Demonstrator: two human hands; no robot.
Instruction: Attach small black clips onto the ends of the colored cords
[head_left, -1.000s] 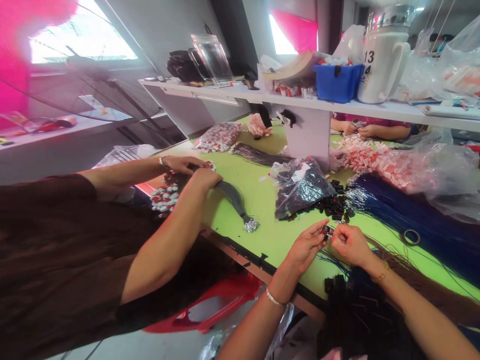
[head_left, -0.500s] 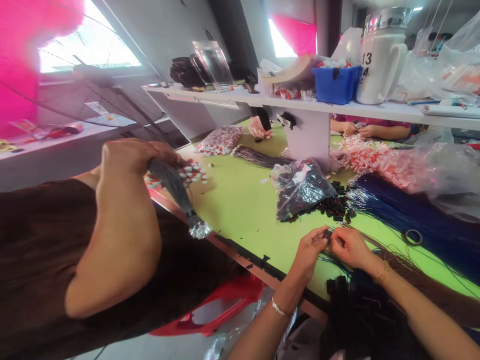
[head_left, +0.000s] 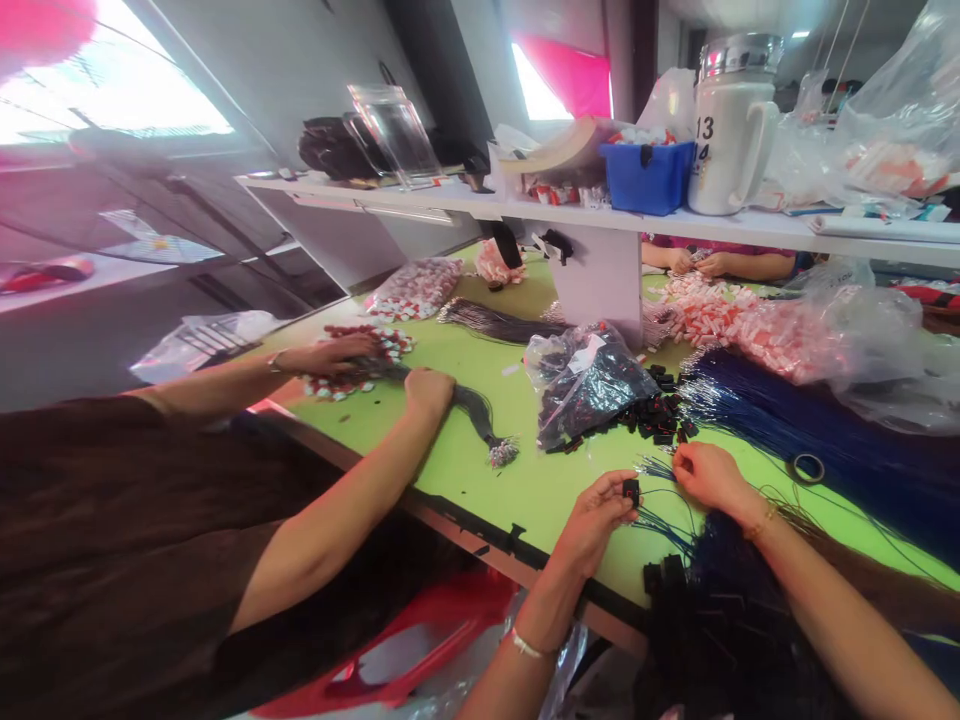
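Observation:
My left hand (head_left: 596, 518) pinches a small black plastic connector housing (head_left: 631, 492) between thumb and fingertips; a thin wire runs out from it. To its right, my right hand (head_left: 711, 480) has its fingers closed at the metal-tipped ends of several blue wires (head_left: 660, 468), seemingly on one wire; the fingertips partly hide it. More wires (head_left: 664, 528) pass below both hands toward a dark bundle in my lap. Loose black housings (head_left: 664, 415) lie just beyond my right hand, beside a clear bag of black housings (head_left: 589, 385).
At left, a co-worker's hands (head_left: 431, 390) rest on a grey wire bundle (head_left: 474, 408) near red and white connectors. A thick blue wire bundle (head_left: 817, 430), a tape ring (head_left: 808, 468) and pink connectors (head_left: 720, 315) lie right. A shelf (head_left: 517, 205) with a mug (head_left: 731, 130) crosses above.
My hands have moved apart: the left keeps the black housing, the right has shifted to the wire ends. The co-worker's arm has lowered, laying the grey wire bundle on the table.

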